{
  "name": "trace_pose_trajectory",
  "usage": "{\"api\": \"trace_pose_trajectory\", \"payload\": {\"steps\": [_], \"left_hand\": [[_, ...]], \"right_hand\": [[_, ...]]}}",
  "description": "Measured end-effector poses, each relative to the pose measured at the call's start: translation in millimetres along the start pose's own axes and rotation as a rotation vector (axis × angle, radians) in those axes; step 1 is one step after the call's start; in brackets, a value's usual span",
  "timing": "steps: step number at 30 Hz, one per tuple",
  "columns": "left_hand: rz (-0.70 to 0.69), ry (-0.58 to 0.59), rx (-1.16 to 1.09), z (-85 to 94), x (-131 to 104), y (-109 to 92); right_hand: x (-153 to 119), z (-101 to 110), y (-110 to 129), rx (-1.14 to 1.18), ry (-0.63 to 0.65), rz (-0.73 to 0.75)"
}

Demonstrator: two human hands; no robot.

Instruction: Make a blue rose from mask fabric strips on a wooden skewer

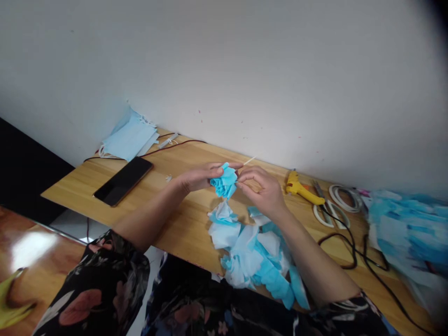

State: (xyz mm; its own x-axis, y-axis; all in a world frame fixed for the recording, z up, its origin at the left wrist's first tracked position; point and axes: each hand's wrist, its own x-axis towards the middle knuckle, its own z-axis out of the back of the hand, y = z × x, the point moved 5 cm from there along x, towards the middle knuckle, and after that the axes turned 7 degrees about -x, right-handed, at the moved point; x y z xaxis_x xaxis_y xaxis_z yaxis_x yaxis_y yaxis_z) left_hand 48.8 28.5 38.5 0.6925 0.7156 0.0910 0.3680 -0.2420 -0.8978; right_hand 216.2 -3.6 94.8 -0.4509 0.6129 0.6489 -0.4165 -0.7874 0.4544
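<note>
A bunched, ruffled piece of light blue material [224,181] is gripped by my left hand [201,177], thumb on its upper side. At its right edge, the thumb and index finger of my right hand [261,189] are pinched together on something thin that reaches the blue bunch. A thin white strip [249,160] sticks out just above my right hand. Below both hands, a loose heap of blue and white crumpled pieces [248,256] lies at the front edge of the wooden table [182,210].
A black phone [123,181] and stacked blue masks [131,137] lie at left. To the right are a yellow glue gun [301,189], scissors [329,212], a coiled white cable [345,198], black cords and a blue-and-white pile [409,228]. A wall stands behind.
</note>
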Motion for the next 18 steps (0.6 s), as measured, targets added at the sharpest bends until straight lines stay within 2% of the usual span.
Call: {"api": "trace_pose_trajectory", "payload": {"steps": [6,18], "left_hand": [[0.049,-0.044,-0.051,4.8,1.4,1.7],[0.04,-0.032,-0.018,7.3,0.5,-0.2]], "right_hand": [[1.1,1.6,3.3,-0.01,0.027,0.035],[1.5,7.3,-8.0,0.115,0.154,0.137]]}}
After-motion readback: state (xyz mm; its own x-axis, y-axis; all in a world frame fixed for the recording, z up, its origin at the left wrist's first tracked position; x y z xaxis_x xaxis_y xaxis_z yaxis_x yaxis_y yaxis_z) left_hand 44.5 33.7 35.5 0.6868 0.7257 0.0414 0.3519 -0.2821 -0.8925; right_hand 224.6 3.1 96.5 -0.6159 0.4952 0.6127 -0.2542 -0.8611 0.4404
